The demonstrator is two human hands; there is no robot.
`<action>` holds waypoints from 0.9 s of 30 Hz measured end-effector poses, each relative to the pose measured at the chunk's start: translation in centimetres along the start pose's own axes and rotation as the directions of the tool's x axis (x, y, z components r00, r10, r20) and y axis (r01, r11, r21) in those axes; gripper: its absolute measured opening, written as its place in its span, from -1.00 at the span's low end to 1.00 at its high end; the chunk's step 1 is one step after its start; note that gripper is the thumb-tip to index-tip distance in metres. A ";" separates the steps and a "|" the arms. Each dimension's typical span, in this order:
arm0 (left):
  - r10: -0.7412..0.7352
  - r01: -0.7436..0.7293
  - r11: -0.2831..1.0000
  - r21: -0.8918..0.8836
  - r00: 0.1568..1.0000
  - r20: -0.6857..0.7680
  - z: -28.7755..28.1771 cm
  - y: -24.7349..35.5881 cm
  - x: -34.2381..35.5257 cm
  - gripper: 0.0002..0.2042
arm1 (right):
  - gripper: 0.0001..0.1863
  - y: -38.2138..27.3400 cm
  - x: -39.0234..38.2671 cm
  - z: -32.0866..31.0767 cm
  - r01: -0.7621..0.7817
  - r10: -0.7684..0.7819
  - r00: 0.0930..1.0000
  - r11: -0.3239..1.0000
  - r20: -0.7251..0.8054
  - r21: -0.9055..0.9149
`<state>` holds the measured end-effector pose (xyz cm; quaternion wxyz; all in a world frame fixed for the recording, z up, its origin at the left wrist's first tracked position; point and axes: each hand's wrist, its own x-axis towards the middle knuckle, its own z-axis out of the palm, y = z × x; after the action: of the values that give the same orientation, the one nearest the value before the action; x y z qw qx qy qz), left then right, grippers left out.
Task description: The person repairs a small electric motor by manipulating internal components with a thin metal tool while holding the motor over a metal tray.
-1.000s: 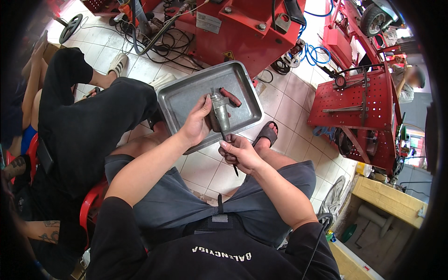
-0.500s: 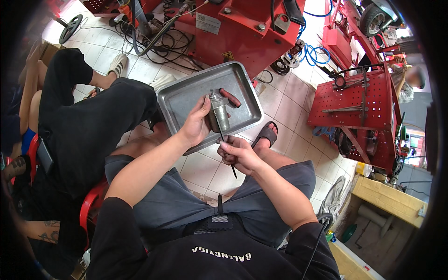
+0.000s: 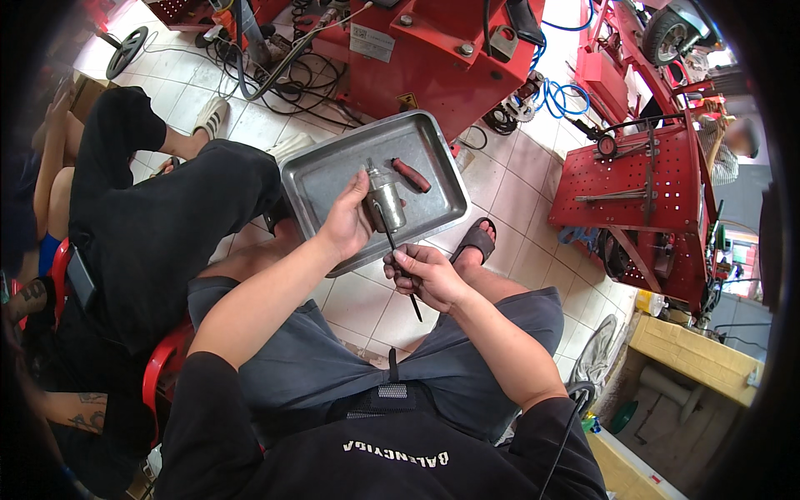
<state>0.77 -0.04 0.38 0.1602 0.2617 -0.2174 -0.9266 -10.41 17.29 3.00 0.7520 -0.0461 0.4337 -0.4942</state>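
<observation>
My left hand [image 3: 352, 218] grips a silver metal cylinder [image 3: 386, 208] with thin studs on top, held over a steel tray [image 3: 443, 163]. My right hand [image 3: 417, 275], below it, has its fingers closed on a thin black rod [image 3: 417, 310]; the rod's upper part lies against the cylinder's lower left side. A red-handled tool [image 3: 410, 175] lies in the tray, right of the cylinder.
A seated person in black trousers [image 3: 167, 217] is close on my left. A red machine [image 3: 433, 83] with cables stands beyond the tray. A red perforated cart [image 3: 617, 200] is at the right, with another person [image 3: 721, 154] behind it. A cardboard edge [image 3: 692, 350] is lower right.
The cylinder and my left hand have shifted slightly leftward. My right hand and the rod have also moved a little left, the rod's upper end now higher along the cylinder's side.
</observation>
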 end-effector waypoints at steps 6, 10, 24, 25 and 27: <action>-0.036 0.032 0.997 -0.066 0.997 -0.065 0.0 0.1 0.2 -0.39 | -0.66 0.0 0.1 -0.3 0.014 -0.014 1.000 1.000 -0.020 -0.009; -0.061 0.041 0.984 -0.172 0.992 -0.110 -0.6 0.2 0.5 -0.45 | -0.65 -0.7 0.0 -0.5 0.038 -0.039 0.999 0.999 -0.032 -0.013; 0.250 -0.159 0.916 0.368 0.944 -0.214 -5.0 -2.2 2.8 -0.36 | -0.68 -2.4 0.2 -2.0 0.209 -0.214 0.962 0.977 -0.171 -0.045; 0.225 -0.152 0.925 0.350 0.957 -0.181 -4.5 -2.1 2.7 -0.37 | -0.65 -2.4 0.2 -2.1 0.216 -0.221 0.959 0.975 -0.176 -0.048; 0.205 -0.154 0.932 0.327 0.971 -0.127 -3.4 -1.7 2.4 -0.39 | -0.66 -2.4 0.1 -2.2 0.229 -0.234 0.957 0.972 -0.173 -0.046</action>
<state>0.41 -0.65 -4.07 0.2174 0.3358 -0.3718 -0.8377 -13.68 16.81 2.79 0.6468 -0.0620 0.4969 -0.5753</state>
